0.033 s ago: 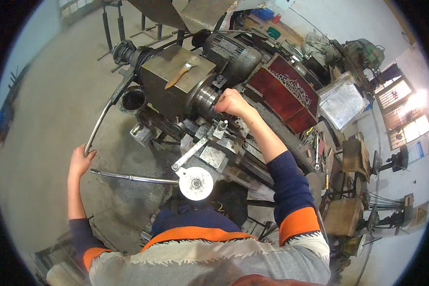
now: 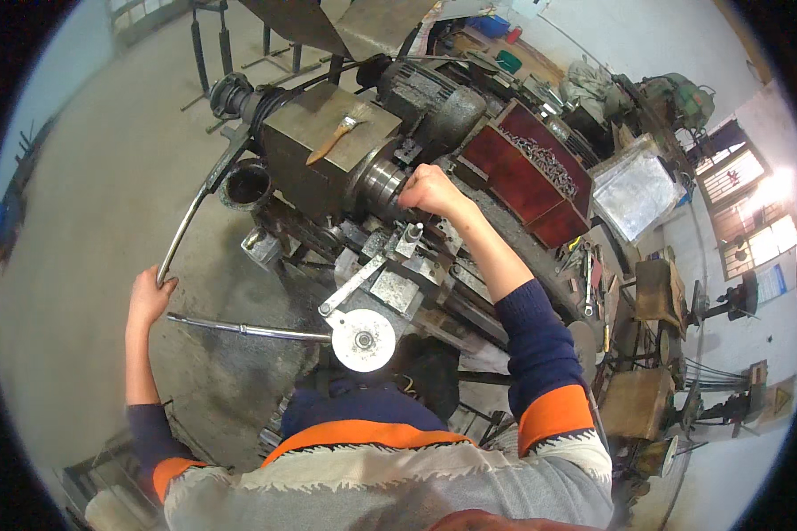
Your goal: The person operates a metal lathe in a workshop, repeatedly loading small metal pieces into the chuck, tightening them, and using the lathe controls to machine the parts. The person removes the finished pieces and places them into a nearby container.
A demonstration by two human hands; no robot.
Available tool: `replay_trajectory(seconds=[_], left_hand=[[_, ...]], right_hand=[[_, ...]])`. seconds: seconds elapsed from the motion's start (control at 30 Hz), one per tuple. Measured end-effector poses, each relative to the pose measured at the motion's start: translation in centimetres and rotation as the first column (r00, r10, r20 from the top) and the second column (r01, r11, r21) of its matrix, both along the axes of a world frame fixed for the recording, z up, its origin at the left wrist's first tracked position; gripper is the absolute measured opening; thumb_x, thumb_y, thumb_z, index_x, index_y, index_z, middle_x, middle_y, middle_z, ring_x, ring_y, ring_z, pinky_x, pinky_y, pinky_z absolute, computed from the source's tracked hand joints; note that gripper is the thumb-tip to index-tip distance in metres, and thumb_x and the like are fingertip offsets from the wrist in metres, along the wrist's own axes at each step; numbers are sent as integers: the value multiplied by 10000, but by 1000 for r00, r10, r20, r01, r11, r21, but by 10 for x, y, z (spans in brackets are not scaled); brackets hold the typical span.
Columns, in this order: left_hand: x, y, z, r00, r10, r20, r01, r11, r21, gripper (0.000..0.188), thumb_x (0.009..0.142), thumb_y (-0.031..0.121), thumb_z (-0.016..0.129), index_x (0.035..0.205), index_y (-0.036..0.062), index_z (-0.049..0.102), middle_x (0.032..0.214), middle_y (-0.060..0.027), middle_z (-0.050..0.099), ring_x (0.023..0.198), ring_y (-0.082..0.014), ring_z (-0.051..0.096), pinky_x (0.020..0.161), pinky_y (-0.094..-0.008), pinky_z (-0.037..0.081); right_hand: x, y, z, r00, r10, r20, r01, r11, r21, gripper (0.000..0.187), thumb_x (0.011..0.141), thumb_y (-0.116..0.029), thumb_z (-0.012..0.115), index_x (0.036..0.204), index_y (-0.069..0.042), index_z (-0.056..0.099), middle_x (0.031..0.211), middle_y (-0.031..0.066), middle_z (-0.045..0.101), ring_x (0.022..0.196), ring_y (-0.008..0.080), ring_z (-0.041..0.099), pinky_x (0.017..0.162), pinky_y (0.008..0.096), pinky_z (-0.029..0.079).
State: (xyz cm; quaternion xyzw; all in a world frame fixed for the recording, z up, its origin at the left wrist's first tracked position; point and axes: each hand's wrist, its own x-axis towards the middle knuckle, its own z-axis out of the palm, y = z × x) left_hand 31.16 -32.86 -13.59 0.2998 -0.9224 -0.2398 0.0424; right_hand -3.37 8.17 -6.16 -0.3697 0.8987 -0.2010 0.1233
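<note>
My left hand (image 2: 150,297) is closed around the lower end of a long curved metal lever (image 2: 182,228), which runs up to the far end of a small lathe. My right hand (image 2: 429,190) has its fingers curled at the front face of the round steel chuck (image 2: 383,182); whatever it pinches there is hidden by the fingers. A wooden-handled brush (image 2: 331,145) lies on top of the boxy headstock (image 2: 292,133). Below the chuck sits the tool slide (image 2: 397,292), beside a pale round disc (image 2: 363,341). A second straight metal lever (image 2: 248,330) sticks out leftward from that disc.
A red tray (image 2: 487,164) with many small metal pieces stands right of the chuck, behind it a dirty motor (image 2: 429,102). Wrenches (image 2: 589,279) lie further right. An open dark cup (image 2: 245,186) sits under the headstock's left side. More bench machines (image 2: 726,305) line the right wall.
</note>
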Motion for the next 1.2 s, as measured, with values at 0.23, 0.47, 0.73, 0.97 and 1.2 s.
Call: replay_trajectory(seconds=[0.23,0.47,0.73,0.97,1.2], left_hand=[[-8,6,4,999,11,40,4,936,-353,146,743,131,623,801,4,580,748,-233,616,762,-411,603,669,-477,484],[-32,-63,6,986,107,131,-6,795,-606,60,722,72,588,728,33,632,762,-179,639,766,-338,635,657,-435,507],[-83,-184,-19,930,343,133,-223,813,-538,164,758,86,574,904,62,645,961,-157,653,916,-313,628,763,-417,506],[-138,-88,-3,807,-275,-522,11,892,-452,292,765,106,554,1044,69,635,958,-147,656,893,-324,629,761,-408,496],[-198,6,-178,898,-290,331,306,952,5,505,716,369,692,1055,5,606,985,-194,652,933,-335,632,829,-430,486]], right_hand=[[-1,-5,-6,998,-55,36,58,995,-80,267,594,-225,641,748,-14,696,617,155,624,555,195,607,581,309,485],[8,-6,-2,994,-105,39,107,993,-53,183,605,-163,616,651,7,666,602,159,623,537,237,617,553,337,489],[3,-1,-4,979,-175,107,175,985,7,267,594,-183,616,776,-9,706,686,154,657,621,202,629,622,304,493],[17,17,-7,959,-53,-280,1,984,-181,238,588,-165,596,768,-41,692,809,166,650,773,342,611,746,399,478],[89,128,42,912,-298,-282,193,918,-346,323,569,-52,570,869,-38,689,911,124,666,860,271,616,785,338,490]])
